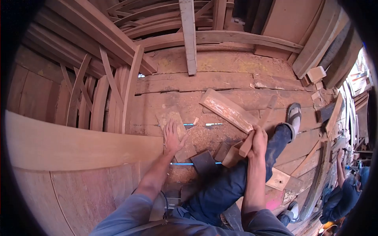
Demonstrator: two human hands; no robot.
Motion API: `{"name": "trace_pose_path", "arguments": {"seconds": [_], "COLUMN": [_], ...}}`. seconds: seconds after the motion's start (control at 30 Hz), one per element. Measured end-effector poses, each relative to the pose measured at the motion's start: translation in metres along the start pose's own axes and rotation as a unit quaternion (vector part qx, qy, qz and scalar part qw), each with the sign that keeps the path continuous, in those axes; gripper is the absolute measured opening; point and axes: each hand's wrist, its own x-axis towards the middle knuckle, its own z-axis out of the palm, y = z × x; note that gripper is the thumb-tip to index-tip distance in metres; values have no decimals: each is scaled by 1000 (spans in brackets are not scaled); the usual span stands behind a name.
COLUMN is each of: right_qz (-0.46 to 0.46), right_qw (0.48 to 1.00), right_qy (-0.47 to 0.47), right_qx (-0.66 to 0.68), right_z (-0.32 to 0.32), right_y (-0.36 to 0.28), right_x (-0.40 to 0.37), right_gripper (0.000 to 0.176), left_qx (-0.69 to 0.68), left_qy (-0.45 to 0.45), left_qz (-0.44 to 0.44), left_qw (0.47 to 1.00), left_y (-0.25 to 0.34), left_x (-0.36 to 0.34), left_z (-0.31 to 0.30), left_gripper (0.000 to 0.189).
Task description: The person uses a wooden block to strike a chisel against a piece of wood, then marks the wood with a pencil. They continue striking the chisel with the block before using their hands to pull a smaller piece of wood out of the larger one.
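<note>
My left hand (173,137) lies with fingers spread on a flat wooden board (170,114) on the plank floor. To the right, my right hand (258,141) is closed around a narrow wooden piece (247,144), held above my bent leg. A thicker wooden block (228,110) with a pale, rough face slants from upper left down to the fingers of my right hand. Another thin wooden strip (268,110) extends beyond that hand; whether it joins the held piece is hidden by my fingers. Small offcuts (232,156) lie between my hands, near my knee.
A wide curved board (86,147) spans the left side. Timber frames and an upright post (189,39) stand ahead. Beams (323,43) lean at the upper right. Another person (342,192) is at the far lower right. Sawdust covers the planks (165,82).
</note>
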Motion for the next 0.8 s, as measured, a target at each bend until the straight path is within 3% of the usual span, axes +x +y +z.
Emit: {"name": "trace_pose_path", "arguments": {"seconds": [0.1, 0.37, 0.4, 0.47, 0.6, 0.63, 0.7, 0.73, 0.8], "right_qz": [-45, -53, -31, -14, -99, -122, -164, -154, -274], "right_qw": [999, 997, 999, 999, 986, 989, 986, 973, 954], "right_qy": [-3, -51, 13, -27, -60, -80, -30, -138, -76], "right_qx": [9, 21, 41, -22, -120, -34, 17, 103, 90], "right_z": [2, -11, 5, -13, 2, 2, -21, -47, -104], "right_y": [-6, -5, -13, 6, 34, 22, -17, -45, -64], "right_x": [-13, -15, -25, -6, 23, 15, -13, -45, -95], "right_gripper": [11, 10, 14, 22, 36, 40, 34, 34, 36], "left_qx": [-8, 4, 7, 15, 55, 77, 151, 177, 189], "left_qy": [-17, -19, -24, 2, 22, 21, 21, 20, 12], "left_qz": [-3, -13, -11, 8, 42, 53, 78, 86, 88], "left_qw": [1000, 1000, 1000, 1000, 997, 995, 985, 980, 978], "left_y": [-1, 0, 1, 2, -19, -25, -34, -38, -44], "left_x": [2, 3, 1, 6, -8, -8, -3, -1, -3], "left_z": [-3, 1, 1, 1, 16, 21, 34, 40, 40], "left_gripper": [95, 95, 94, 93, 88, 86, 81, 79, 77]}}
